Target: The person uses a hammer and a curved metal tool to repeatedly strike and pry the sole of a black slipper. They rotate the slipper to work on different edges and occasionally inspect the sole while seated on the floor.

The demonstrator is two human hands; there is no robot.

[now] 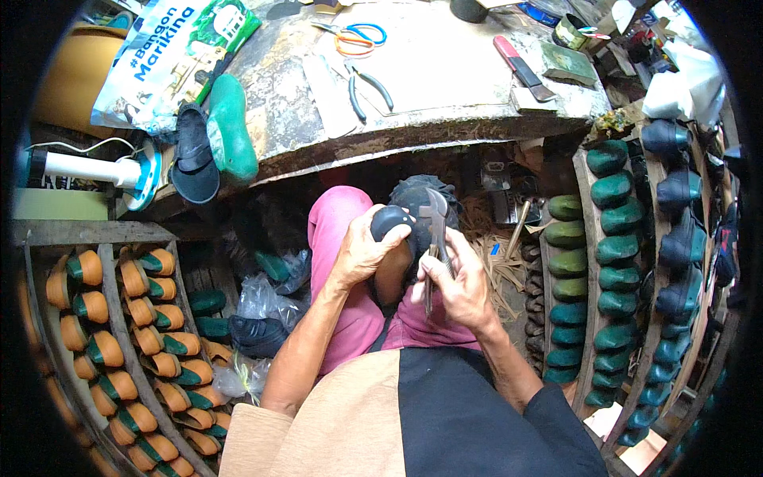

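Racks of green lasts (616,230) and orange-green lasts (119,318) flank a cluttered tabletop (445,79), where pliers (367,87) and scissors (359,36) lie. Over the lap, just below the tabletop's edge, the left hand (362,254) wraps its grip around the toe of a dark shoe upper on its last (405,219). The right hand (461,286) has its grip pressed round lasting pincers (435,230) whose head meets the upper; the work likely goes best with the last braced firmly on the knee and short, even pulls.

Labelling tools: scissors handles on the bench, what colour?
Scissors: one blue handle, one orange; head view.
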